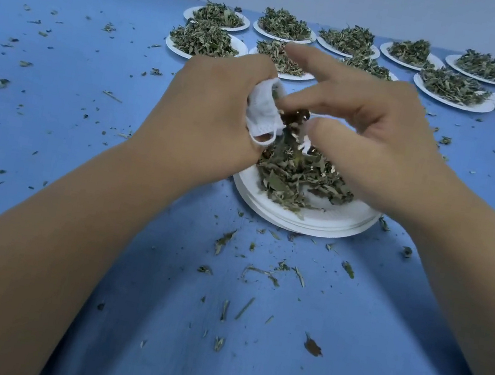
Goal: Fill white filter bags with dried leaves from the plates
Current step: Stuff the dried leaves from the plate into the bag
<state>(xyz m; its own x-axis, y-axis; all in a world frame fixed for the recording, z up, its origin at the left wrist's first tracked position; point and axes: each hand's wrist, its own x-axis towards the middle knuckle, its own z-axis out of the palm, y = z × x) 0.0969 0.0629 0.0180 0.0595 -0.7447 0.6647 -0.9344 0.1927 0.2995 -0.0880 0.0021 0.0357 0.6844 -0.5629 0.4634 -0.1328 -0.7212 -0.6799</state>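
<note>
Filling is under way: the left hand [215, 116] grips a white filter bag [263, 111] above the near plate [306, 220], while the right hand [366, 132] pinches dried leaves [296, 120] at its mouth; next they need pushing inside.

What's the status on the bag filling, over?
Left hand grips filter bag. Right hand pinches dried leaves at its mouth, above near plate. Nothing blocking.

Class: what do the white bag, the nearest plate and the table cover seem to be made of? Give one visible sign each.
Bag, gripped by the left hand: thin non-woven fabric or filter paper, matt; it crumples softly, with fine dimples.
Plate: probably paper or foam, matt white, thin stacked rims.
Table cover: smooth, dull blue sheet, plastic or cloth; cannot tell.
</note>
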